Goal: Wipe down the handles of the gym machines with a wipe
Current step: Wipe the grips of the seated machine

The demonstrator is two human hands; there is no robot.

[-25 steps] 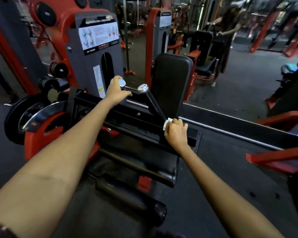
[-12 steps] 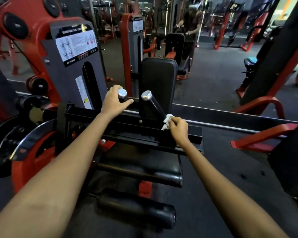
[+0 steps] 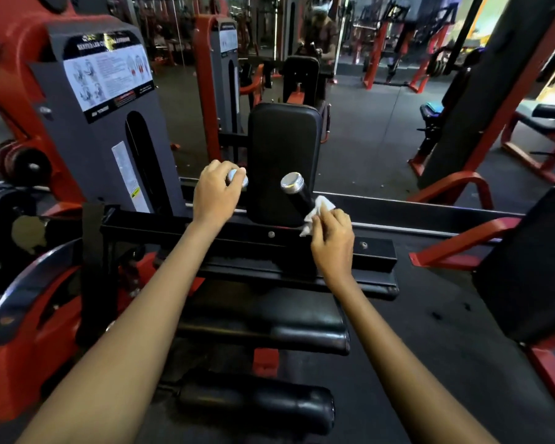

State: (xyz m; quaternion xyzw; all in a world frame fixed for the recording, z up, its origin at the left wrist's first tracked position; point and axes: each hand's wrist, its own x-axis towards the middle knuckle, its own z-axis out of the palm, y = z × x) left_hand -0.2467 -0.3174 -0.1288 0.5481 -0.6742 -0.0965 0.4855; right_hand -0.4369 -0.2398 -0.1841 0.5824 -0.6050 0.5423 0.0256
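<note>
The wipe (image 3: 316, 211), white and crumpled, is pressed against the lower part of the right handle (image 3: 297, 195), a black bar with a silver end cap that slants up from the machine's black frame (image 3: 260, 248). The right hand (image 3: 332, 240) pinches the wipe, its grip closed on it with fingers curled. The left hand (image 3: 217, 195) holds the left handle (image 3: 237, 180), fingers wrapped around it just below its silver cap. The 2 handles stand near each other in front of a black back pad (image 3: 284, 149). A grey weight housing (image 3: 109, 123) with an instruction label stands to the left.
</note>
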